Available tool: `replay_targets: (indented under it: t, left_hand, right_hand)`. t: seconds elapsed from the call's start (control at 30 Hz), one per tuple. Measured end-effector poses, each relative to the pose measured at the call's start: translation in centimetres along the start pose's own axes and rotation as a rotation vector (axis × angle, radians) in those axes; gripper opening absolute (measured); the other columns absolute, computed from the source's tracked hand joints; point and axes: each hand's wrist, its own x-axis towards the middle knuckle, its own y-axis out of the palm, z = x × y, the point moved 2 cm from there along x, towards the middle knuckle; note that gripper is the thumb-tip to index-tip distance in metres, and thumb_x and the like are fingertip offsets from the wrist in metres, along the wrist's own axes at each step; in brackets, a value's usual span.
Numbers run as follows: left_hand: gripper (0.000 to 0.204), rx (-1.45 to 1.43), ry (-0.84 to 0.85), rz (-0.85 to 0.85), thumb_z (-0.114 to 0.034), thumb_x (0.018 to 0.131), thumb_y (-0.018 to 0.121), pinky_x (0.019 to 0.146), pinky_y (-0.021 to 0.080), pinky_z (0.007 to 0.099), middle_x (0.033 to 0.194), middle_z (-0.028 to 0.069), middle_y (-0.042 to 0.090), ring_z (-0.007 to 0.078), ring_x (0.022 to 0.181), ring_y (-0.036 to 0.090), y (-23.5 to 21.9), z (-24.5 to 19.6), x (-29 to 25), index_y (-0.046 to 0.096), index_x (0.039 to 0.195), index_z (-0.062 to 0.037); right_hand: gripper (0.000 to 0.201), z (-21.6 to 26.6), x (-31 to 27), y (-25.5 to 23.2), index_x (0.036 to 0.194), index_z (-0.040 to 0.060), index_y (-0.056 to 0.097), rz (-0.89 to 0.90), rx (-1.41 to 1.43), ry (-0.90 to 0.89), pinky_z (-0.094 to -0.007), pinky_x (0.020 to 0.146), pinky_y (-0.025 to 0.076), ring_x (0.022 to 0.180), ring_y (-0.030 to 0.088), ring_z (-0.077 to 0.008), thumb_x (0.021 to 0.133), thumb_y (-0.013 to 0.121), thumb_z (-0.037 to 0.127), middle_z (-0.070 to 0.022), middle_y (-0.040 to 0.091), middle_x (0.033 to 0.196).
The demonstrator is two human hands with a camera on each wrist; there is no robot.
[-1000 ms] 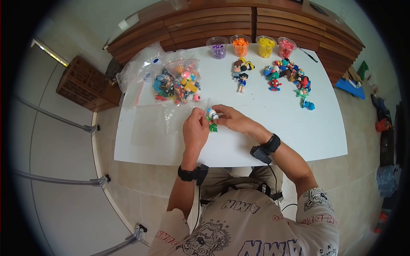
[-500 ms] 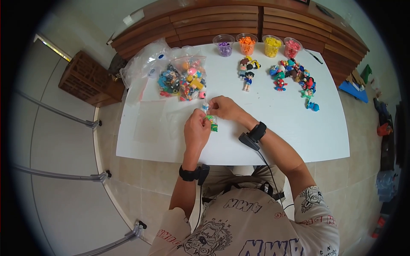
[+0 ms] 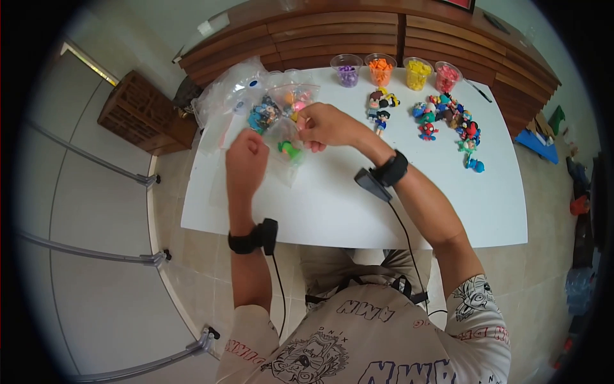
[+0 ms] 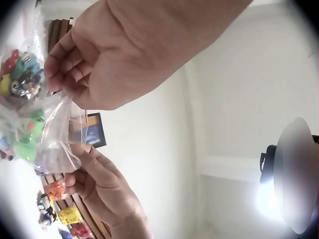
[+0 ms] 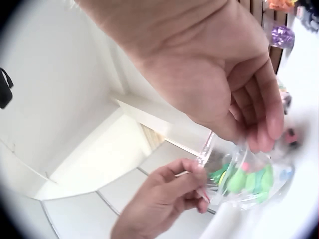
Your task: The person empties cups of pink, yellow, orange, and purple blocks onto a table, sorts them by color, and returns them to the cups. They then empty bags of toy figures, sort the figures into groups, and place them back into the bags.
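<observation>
Between the two hands hangs a clear zip bag (image 3: 281,137) with a bright green toy figure (image 3: 290,152) inside. My left hand (image 3: 246,163) pinches one side of its mouth; the red zip line shows beside those fingers in the right wrist view. Thumb and fingers of my right hand (image 3: 329,126) pinch the opposite edge. In the left wrist view the bag (image 4: 50,134) is spread between both hands, the green figure (image 4: 30,137) low in it. A pale blue patch (image 5: 285,174) shows toward the bag's bottom in the right wrist view.
Behind the hands lies a bag of mixed toy figures (image 3: 263,115), with crumpled clear plastic (image 3: 233,89) beyond. Cups of purple (image 3: 348,75), orange (image 3: 381,72), yellow (image 3: 417,75) and pink pieces (image 3: 447,78) line the back. Loose figures (image 3: 448,114) lie at the right.
Earlier my right hand held a small white figure at the bag's mouth; it is no longer in those fingers. Both hands have moved apart and away from me, left hand leftward, with the bag between them.
</observation>
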Motion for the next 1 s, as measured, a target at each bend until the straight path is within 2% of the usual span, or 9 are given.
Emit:
replay_targets:
  t: [0.07, 0.27, 0.37, 0.47, 0.6, 0.67, 0.73, 0.83, 1.0]
  left_hand:
    - [0.008, 0.023, 0.0, 0.0, -0.004, 0.088, 0.067, 0.06, 0.05, 0.0359, 0.068, 0.0098, 0.062, 0.0203, 0.061, 0.063, -1.4, -1.6, 0.2, 0.064, 0.095, -0.0021]
    - [0.011, 0.146, 0.105, 0.021, -0.006, 0.091, 0.067, 0.061, 0.05, 0.0333, 0.07, 0.0058, 0.06, 0.0163, 0.064, 0.064, 2.2, -6.0, -2.5, 0.061, 0.1, -0.0033]
    - [0.019, 0.414, 0.245, -0.087, -0.016, 0.089, 0.073, 0.07, 0.052, 0.0508, 0.079, 0.0179, 0.068, 0.0417, 0.081, 0.069, 7.2, -6.2, -3.9, 0.062, 0.101, -0.0083]
    - [0.015, 0.483, 0.256, -0.034, -0.013, 0.089, 0.07, 0.07, 0.053, 0.0504, 0.079, 0.0162, 0.069, 0.0396, 0.081, 0.069, 9.7, -5.9, -3.7, 0.062, 0.1, -0.0074]
    - [0.008, 0.459, 0.271, 0.133, -0.01, 0.092, 0.064, 0.067, 0.054, 0.05, 0.089, 0.0173, 0.071, 0.0407, 0.082, 0.07, 11.7, -7.9, -5.0, 0.06, 0.098, -0.0059]
    - [0.008, 0.444, 0.288, 0.132, -0.01, 0.093, 0.064, 0.066, 0.054, 0.0497, 0.086, 0.0168, 0.071, 0.0402, 0.08, 0.07, 12.6, -8.2, -5.7, 0.06, 0.097, -0.0056]
    - [0.007, 0.433, 0.301, 0.128, -0.01, 0.094, 0.064, 0.065, 0.054, 0.0495, 0.084, 0.0163, 0.071, 0.0396, 0.077, 0.07, 13.5, -8.4, -6.1, 0.06, 0.097, -0.0053]
    - [0.007, 0.421, 0.342, 0.127, -0.01, 0.094, 0.065, 0.063, 0.053, 0.0491, 0.08, 0.0158, 0.07, 0.0393, 0.074, 0.07, 14.4, -9.0, -6.3, 0.061, 0.095, -0.0049]
    - [0.006, 0.391, 0.344, 0.148, -0.008, 0.093, 0.066, 0.063, 0.053, 0.0492, 0.081, 0.0167, 0.071, 0.0398, 0.074, 0.07, 15.1, -9.7, -6.3, 0.061, 0.094, -0.0045]
  right_hand:
    - [0.013, 0.9, 0.8, -0.3, 0.087, -0.0011, 0.062, 0.015, -0.237, 0.036, -0.0286, 0.058, 0.057, 0.06, 0.069, -0.0147, 0.094, 0.068, 0.008, -0.0091, 0.071, 0.072]
    - [0.012, -1.8, -2.8, -0.4, 0.098, -0.0031, 0.065, -0.105, 0.037, 0.049, -0.028, 0.058, 0.057, 0.062, 0.07, -0.0161, 0.095, 0.066, 0.008, -0.01, 0.072, 0.075]
    - [0.013, -4.2, -6.2, -1.1, 0.101, -0.0038, 0.066, -0.19, 0.032, 0.08, -0.0283, 0.06, 0.057, 0.065, 0.07, -0.0156, 0.095, 0.066, 0.008, -0.0102, 0.073, 0.077]
    - [0.013, -5.5, -10.9, -3.6, 0.103, -0.0023, 0.067, -0.254, 0.028, 0.161, -0.0305, 0.067, 0.058, 0.072, 0.071, -0.0154, 0.095, 0.065, 0.007, -0.0091, 0.073, 0.08]
    - [0.02, -9.8, -20.7, -10.9, 0.105, 0.0046, 0.07, -0.696, -0.677, 0.043, -0.0436, 0.084, 0.057, 0.089, 0.071, -0.036, 0.086, 0.073, 0.011, -0.0125, 0.075, 0.095]
    - [0.032, -10.2, -26.8, -13.9, 0.114, 0.0065, 0.068, -0.84, -1.089, 0.195, -0.045, 0.086, 0.056, 0.098, 0.069, -0.0354, 0.084, 0.076, 0.012, -0.0144, 0.072, 0.106]
    - [0.041, -12.6, -31.0, -15.7, 0.122, 0.0078, 0.067, -0.732, -1.216, 0.493, -0.0454, 0.088, 0.055, 0.105, 0.066, -0.0351, 0.083, 0.078, 0.012, -0.0156, 0.068, 0.115]
    - [0.045, -13.4, -33.1, -17.4, 0.127, 0.0075, 0.065, -0.596, -0.87, 0.434, -0.0453, 0.09, 0.056, 0.109, 0.066, -0.035, 0.084, 0.078, 0.013, -0.0156, 0.065, 0.117]
    - [0.048, -13.4, -29.8, -18.6, 0.126, 0.0056, 0.064, -0.613, -1.163, 0.244, -0.0448, 0.091, 0.056, 0.102, 0.069, -0.0366, 0.083, 0.082, 0.018, -0.0202, 0.063, 0.12]
